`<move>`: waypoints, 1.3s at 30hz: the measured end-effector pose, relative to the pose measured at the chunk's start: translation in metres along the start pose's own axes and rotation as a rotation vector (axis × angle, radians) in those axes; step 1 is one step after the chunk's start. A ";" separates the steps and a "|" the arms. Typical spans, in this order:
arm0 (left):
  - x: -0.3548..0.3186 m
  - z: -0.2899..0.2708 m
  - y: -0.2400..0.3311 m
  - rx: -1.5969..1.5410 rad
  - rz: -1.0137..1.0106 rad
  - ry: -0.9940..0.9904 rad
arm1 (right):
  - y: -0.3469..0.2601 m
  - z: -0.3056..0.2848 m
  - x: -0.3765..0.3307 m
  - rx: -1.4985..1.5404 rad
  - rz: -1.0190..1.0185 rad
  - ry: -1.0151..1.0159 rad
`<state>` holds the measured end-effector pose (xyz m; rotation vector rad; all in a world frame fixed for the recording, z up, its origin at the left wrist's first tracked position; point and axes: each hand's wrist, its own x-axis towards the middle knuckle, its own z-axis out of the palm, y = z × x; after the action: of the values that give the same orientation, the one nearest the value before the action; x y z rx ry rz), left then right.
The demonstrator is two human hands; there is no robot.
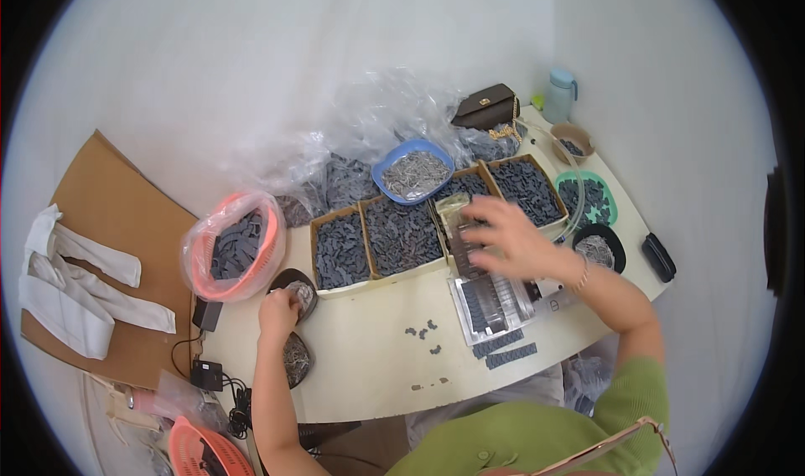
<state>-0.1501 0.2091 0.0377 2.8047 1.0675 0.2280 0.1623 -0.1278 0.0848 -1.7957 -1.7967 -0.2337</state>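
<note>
Two dark bowls of thin metal bits stand toward the left of the desk; the left hand reaches to the farther one, fingers drawn narrow, though whether they hold a bit I cannot tell. Right of centre, the right hand is spread wide over the far end of a clear fixture; contact is unclear. Two grey strips lie just before the fixture, small loose grey pieces to its left. Behind, shallow boxes hold many grey pieces beneath a blue bowl.
</note>
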 end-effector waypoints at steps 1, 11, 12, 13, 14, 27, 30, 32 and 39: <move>0.001 -0.002 0.004 -0.006 -0.005 -0.012 | 0.014 0.002 0.023 -0.025 0.014 0.062; -0.008 -0.023 0.003 -0.054 -0.050 -0.118 | 0.095 0.066 0.154 -0.164 0.395 -0.431; -0.010 -0.023 -0.002 -0.045 -0.054 -0.091 | 0.096 0.071 0.157 -0.197 0.384 -0.440; -0.011 -0.021 -0.007 -0.035 -0.057 -0.064 | 0.097 0.074 0.160 -0.230 0.373 -0.447; -0.011 -0.021 -0.008 -0.028 -0.055 -0.037 | 0.099 0.076 0.160 -0.266 0.367 -0.455; -0.061 0.036 0.226 -0.729 0.653 -0.043 | 0.111 0.077 0.141 -0.338 0.352 -0.373; -0.067 0.058 0.258 -0.628 0.738 0.071 | 0.103 0.069 0.132 -0.436 0.373 -0.300; -0.067 0.066 0.268 -0.549 0.738 0.133 | 0.105 0.071 0.127 -0.477 0.350 -0.244; -0.070 0.067 0.265 -0.475 0.711 0.187 | 0.086 0.045 0.107 -0.063 0.305 -0.018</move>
<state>-0.0174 -0.0389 0.0126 2.6122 -0.0306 0.7116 0.2409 -0.0068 0.0791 -2.0916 -1.5156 -0.1549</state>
